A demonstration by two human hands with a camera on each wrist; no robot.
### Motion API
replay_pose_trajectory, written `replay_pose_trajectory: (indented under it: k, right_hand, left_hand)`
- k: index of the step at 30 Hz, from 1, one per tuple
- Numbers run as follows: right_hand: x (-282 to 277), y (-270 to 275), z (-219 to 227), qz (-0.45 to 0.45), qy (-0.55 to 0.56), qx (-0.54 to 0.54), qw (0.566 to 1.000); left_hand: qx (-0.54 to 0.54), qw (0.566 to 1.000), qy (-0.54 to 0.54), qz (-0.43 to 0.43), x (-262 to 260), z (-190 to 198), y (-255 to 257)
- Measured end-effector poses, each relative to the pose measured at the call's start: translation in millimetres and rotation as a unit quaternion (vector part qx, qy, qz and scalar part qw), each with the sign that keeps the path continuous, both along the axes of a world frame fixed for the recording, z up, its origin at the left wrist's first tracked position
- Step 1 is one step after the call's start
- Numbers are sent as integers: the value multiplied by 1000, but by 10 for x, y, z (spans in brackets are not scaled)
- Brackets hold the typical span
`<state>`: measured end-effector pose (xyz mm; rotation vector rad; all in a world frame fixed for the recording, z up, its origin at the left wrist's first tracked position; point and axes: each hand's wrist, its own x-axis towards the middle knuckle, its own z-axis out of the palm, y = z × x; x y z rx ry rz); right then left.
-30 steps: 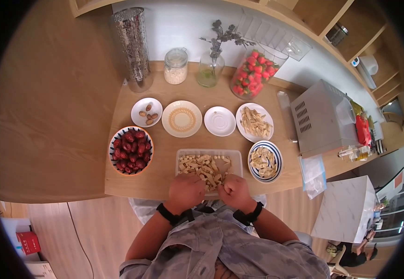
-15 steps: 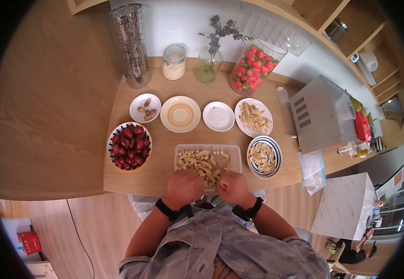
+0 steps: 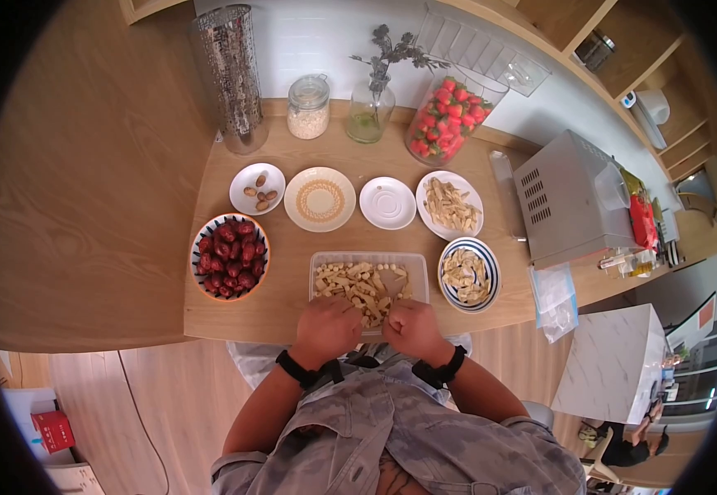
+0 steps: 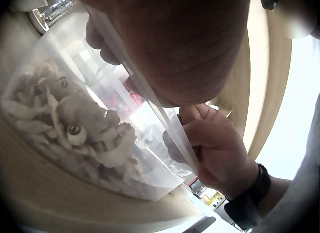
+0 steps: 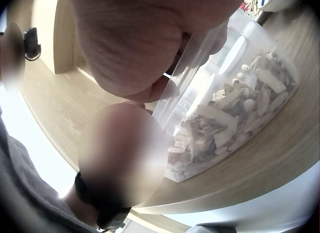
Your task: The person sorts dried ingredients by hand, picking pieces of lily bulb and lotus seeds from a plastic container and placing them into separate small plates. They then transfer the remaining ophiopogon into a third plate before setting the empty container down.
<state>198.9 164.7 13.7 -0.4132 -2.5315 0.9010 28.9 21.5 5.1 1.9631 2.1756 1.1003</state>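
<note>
A clear plastic container point(image 3: 415, 268) stands at the table's front edge, holding pale dried slices and short pieces point(image 3: 358, 285). My left hand point(image 3: 328, 330) grips the container's near rim, fingers curled over it to the inside. Beside it, my right hand point(image 3: 414, 330) grips the same rim, knuckles up. In the left wrist view, the right hand's fingers point(image 4: 173, 145) show through the translucent wall. The right wrist view shows the container point(image 5: 295, 72) upright on the wood, its pieces heaped against the wall. Both thumbs are largely hidden in the head view.
A bowl of red dates point(image 3: 231, 256) stands left, a striped bowl of dried slices point(image 3: 469, 276) right. Behind are a plate with several nuts point(image 3: 247, 179), a patterned plate point(image 3: 320, 219), a white plate point(image 3: 387, 221) and a plate of slices point(image 3: 474, 191). A grey appliance point(image 3: 565, 214) stands right.
The head view has tilted slightly, so the tabletop appears higher. Both hands stay at the container's near rim; the right hand's fingers look more tightly curled than a second ago.
</note>
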Motion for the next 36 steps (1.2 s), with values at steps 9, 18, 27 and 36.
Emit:
replay_pose_trajectory:
  k: [9, 18, 27, 36]
  right_hand:
    - [-7, -22, 9, -3, -16, 7, 1000]
    - [-189, -77, 116, -69, -150, -58, 985]
    - [-229, -19, 18, -62, -215, -74, 972]
    - [-163, -59, -17, -67, -125, -51, 989]
  left_hand:
    - [17, 1000, 12, 7, 18, -27, -27]
    - [46, 999, 0, 12, 12, 10, -51]
    - [184, 933, -224, 213, -168, -335, -393]
    - [46, 958, -143, 245, -349, -811, -459]
